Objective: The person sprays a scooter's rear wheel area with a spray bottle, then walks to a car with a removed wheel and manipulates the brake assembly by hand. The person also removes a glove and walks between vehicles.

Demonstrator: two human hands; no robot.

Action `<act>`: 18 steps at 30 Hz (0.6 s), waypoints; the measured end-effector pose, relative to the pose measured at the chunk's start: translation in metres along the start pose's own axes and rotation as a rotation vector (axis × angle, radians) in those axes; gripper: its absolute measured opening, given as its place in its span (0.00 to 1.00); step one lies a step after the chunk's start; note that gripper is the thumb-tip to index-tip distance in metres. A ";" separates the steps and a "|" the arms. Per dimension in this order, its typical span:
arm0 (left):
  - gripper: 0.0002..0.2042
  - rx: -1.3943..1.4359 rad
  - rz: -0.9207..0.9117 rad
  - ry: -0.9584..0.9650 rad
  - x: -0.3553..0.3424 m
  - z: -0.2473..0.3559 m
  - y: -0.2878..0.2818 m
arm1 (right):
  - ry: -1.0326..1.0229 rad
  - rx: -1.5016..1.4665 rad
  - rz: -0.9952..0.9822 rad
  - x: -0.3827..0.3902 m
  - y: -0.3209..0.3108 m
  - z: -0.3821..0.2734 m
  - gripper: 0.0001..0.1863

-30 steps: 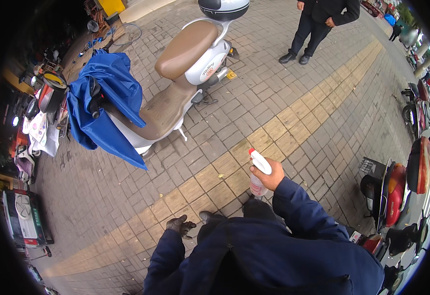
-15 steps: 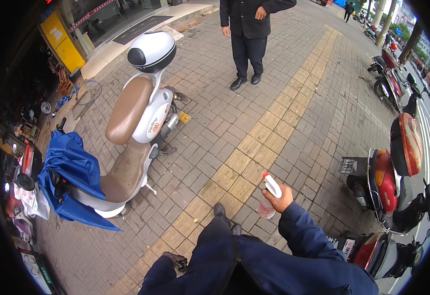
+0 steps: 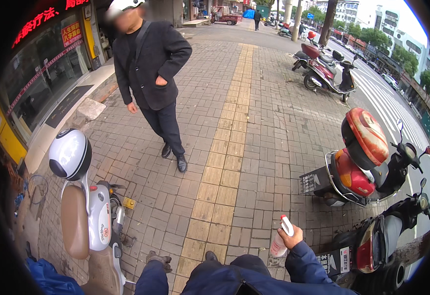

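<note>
White-topped spray bottle [image 3: 277, 247] sits in your right hand [image 3: 293, 237], fingers wrapped round its neck, out over the paving [image 3: 261, 219] right of the yellow strip [image 3: 220, 191]; your gloved left hand [image 3: 159, 260] hangs with nothing in it, fingers loose, slightly bent. Bottle in hand is all that reads as done: it's clear of every scooter, and I can't tell if anything's been sprayed or what remains. White-and-brown scooter [image 3: 98, 221] flanks you left, red scooter [image 3: 356, 179] right, person in dark jacket [image 3: 148, 64] stands ahead-left.
</note>
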State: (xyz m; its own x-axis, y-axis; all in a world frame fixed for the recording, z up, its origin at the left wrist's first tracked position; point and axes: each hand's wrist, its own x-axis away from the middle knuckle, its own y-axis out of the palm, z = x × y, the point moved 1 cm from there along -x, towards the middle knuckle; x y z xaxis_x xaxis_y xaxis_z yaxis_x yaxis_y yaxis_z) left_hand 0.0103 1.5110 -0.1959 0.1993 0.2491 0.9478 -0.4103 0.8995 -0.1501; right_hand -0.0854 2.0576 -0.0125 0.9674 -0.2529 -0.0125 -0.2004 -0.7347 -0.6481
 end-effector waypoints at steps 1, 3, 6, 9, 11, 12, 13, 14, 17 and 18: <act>0.27 0.144 -0.021 0.037 -0.017 0.028 0.006 | 0.026 -0.023 0.042 -0.009 -0.004 0.002 0.16; 0.35 0.232 -0.084 0.092 -0.054 0.077 0.017 | 0.056 -0.089 0.101 -0.032 -0.008 0.008 0.16; 0.33 0.146 -0.354 -0.059 -0.088 0.103 0.032 | 0.134 -0.085 0.149 -0.075 -0.009 0.025 0.17; 0.32 0.109 -0.158 -0.126 -0.098 0.123 0.074 | 0.187 -0.077 0.143 -0.132 -0.003 0.051 0.18; 0.32 -0.242 -0.106 -0.057 -0.093 0.149 0.110 | 0.265 -0.073 0.098 -0.184 0.004 0.066 0.18; 0.32 -0.379 -0.084 -0.039 -0.091 0.164 0.131 | 0.199 -0.063 0.095 -0.214 0.006 0.069 0.19; 0.32 -0.511 -0.068 -0.021 -0.090 0.180 0.153 | 0.230 0.018 0.055 -0.247 0.009 0.069 0.19; 0.32 -0.634 -0.049 -0.005 -0.091 0.194 0.170 | 0.164 0.019 0.031 -0.280 0.009 0.066 0.19; 0.24 -0.296 -0.024 -0.037 -0.113 0.241 0.226 | 0.046 -0.021 -0.057 -0.382 0.008 0.041 0.18; 0.19 0.225 0.007 -0.077 -0.125 0.257 0.248 | 0.006 -0.022 -0.049 -0.413 0.005 0.030 0.18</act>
State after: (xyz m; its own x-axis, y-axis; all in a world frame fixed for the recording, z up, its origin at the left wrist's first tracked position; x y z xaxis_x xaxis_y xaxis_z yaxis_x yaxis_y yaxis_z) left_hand -0.3450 1.6105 -0.2788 0.1310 0.2196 0.9667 -0.6014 0.7928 -0.0986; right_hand -0.4815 2.1775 -0.0336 0.9754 -0.2194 0.0234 -0.1559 -0.7602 -0.6307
